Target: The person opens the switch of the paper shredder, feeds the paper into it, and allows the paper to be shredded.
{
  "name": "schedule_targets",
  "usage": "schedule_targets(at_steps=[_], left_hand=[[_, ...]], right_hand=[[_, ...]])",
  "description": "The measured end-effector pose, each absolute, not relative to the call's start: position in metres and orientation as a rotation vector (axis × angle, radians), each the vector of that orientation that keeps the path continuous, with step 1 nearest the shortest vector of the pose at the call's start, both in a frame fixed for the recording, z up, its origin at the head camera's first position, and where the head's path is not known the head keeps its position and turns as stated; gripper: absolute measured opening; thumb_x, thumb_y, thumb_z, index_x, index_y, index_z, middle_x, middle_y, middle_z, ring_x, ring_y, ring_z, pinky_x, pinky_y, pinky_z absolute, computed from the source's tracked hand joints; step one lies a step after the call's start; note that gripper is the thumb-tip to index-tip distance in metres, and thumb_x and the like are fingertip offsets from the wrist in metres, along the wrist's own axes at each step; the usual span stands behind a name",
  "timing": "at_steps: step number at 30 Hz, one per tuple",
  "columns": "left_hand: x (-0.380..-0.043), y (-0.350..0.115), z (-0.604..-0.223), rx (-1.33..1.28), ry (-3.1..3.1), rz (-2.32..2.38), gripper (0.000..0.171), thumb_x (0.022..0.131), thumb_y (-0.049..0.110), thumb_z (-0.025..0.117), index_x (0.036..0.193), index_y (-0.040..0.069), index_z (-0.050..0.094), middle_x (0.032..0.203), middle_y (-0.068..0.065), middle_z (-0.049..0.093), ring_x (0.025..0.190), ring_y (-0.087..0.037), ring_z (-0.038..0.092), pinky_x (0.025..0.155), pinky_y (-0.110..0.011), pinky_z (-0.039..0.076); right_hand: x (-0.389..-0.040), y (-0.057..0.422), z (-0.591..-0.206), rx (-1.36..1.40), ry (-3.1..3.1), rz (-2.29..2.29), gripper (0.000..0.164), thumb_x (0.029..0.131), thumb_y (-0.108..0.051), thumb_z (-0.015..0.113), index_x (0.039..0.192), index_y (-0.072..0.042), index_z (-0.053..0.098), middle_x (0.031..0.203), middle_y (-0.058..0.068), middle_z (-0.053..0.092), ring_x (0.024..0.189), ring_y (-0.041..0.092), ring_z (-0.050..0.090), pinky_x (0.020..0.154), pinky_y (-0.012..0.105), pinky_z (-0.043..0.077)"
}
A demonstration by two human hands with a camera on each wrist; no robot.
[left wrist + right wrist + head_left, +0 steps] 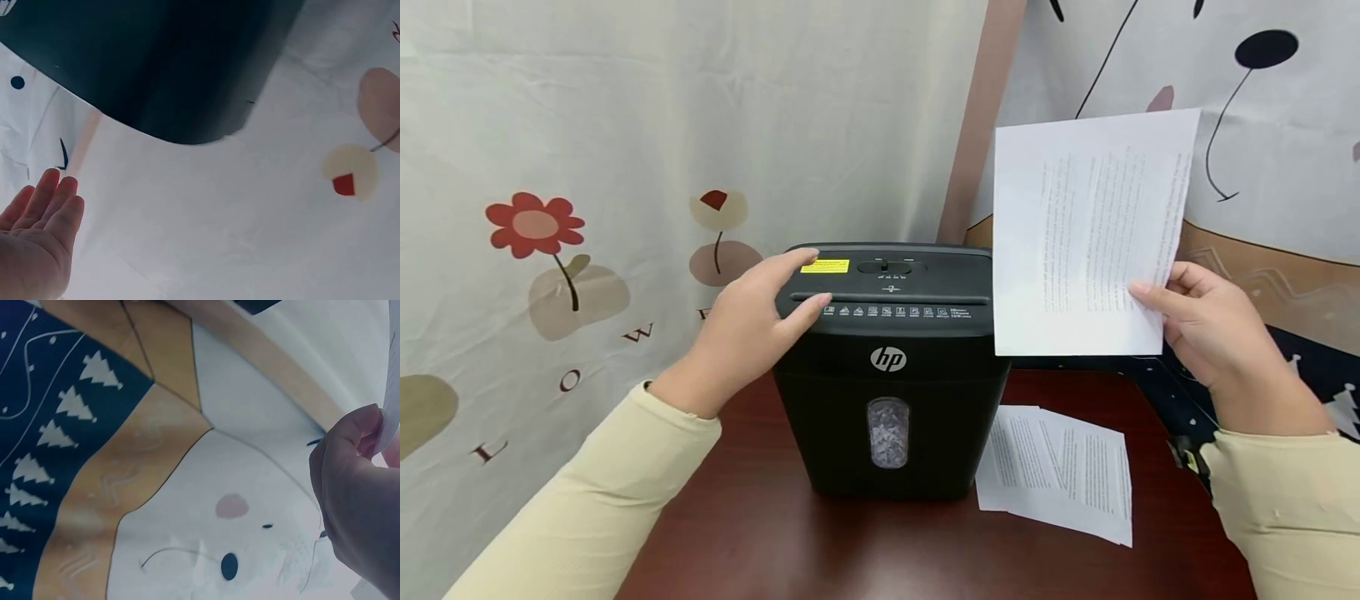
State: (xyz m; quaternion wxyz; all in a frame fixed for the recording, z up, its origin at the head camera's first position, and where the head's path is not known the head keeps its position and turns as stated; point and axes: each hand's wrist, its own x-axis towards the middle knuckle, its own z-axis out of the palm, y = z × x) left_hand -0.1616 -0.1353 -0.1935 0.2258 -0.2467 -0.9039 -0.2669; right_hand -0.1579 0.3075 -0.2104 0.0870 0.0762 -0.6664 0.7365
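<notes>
A black HP paper shredder [842,400] stands upright, its feed slot across the top and a small window in front showing shredded paper. At its top left corner is my left hand [752,321], thumb and fingers spread and holding nothing. In the left wrist view the same hand [40,237] has its fingers extended, apart from the dark shredder body. My right hand [1221,333] pinches a printed sheet of paper [1082,242] by its lower right edge, thumb in front. The sheet is raised upright and covers the shredder's right end. The right wrist view shows the paper's edge [389,394] between the fingers.
Several printed sheets [1060,475] lie overlapping on the dark red table [880,550], right of the shredder. A patterned white curtain [647,108] hangs close behind. At the table's right edge, a small dark object [1187,458] is partly hidden by the right sleeve.
</notes>
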Motion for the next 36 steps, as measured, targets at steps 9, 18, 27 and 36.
schedule_targets(at_steps=[9, 18, 27, 36], left_hand=[[-0.174, -0.110, -0.174, -0.703, -2.578, -0.859, 0.048, 0.095, 0.026, 0.062, 0.138, 0.007, 0.051, 0.139, -0.010, 0.052, 0.129, -0.025, 0.047, 0.107, -0.043, 0.040], [-0.189, -0.095, -0.156, -0.658, -2.607, -1.040, 0.048, 0.094, 0.031, 0.064, 0.136, 0.009, 0.053, 0.135, -0.007, 0.057, 0.126, -0.022, 0.052, 0.105, -0.039, 0.042], [-0.204, -0.088, -0.137, -0.554, -2.598, -1.330, 0.044, 0.094, 0.029, 0.062, 0.130, 0.006, 0.057, 0.124, -0.009, 0.062, 0.113, -0.019, 0.058, 0.092, -0.036, 0.049], [-0.209, -0.090, -0.120, -0.362, -2.515, -1.604, 0.029, 0.094, 0.027, 0.063, 0.113, 0.005, 0.064, 0.104, -0.005, 0.067, 0.098, -0.019, 0.059, 0.093, -0.031, 0.048]], right_hand=[[-0.167, 0.270, -0.195, 0.287, -1.986, 2.209, 0.020, 0.089, -0.004, 0.067, 0.107, -0.008, 0.061, 0.103, -0.002, 0.066, 0.090, 0.009, 0.067, 0.069, 0.023, 0.057], [-0.175, 0.232, -0.185, 0.305, -2.057, 2.192, 0.024, 0.088, -0.008, 0.069, 0.110, -0.005, 0.057, 0.103, -0.002, 0.066, 0.092, 0.009, 0.065, 0.073, 0.020, 0.055], [-0.182, 0.201, -0.172, 0.339, -2.093, 2.139, 0.023, 0.089, -0.008, 0.068, 0.108, -0.002, 0.058, 0.103, 0.000, 0.066, 0.093, 0.012, 0.064, 0.073, 0.022, 0.056], [-0.187, 0.182, -0.163, 0.315, -2.123, 2.079, 0.021, 0.089, -0.008, 0.068, 0.106, 0.000, 0.058, 0.102, 0.003, 0.066, 0.094, 0.014, 0.064, 0.074, 0.022, 0.055]])
